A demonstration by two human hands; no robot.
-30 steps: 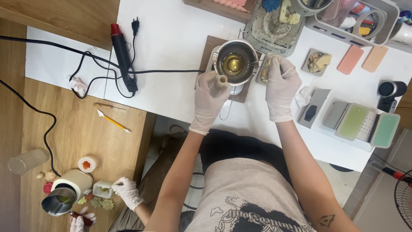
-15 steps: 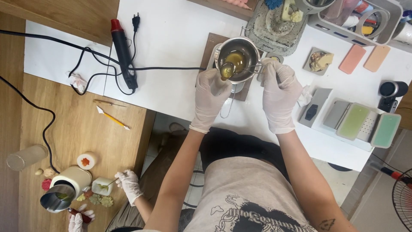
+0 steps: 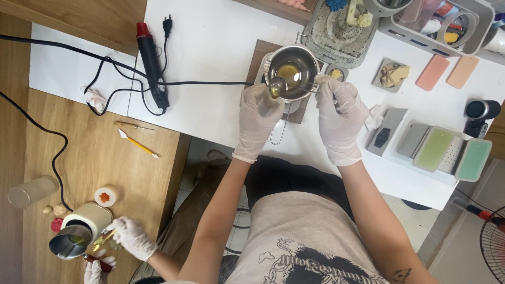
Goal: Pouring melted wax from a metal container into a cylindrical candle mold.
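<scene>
While the white tabletop (image 3: 210,42) carries everything, a round steel melting pot (image 3: 292,71) sits on a brown square mat (image 3: 261,58) near its far edge, holding clear yellow liquid. Over the pot's near rim, the left hand (image 3: 259,113), gloved white, closes its grip on a small steel spoon (image 3: 278,87), seemingly kept there so drips fall inside. The right hand (image 3: 339,113), also gloved, pinches a thin metal piece at the rim, probably steadying the pot.
</scene>
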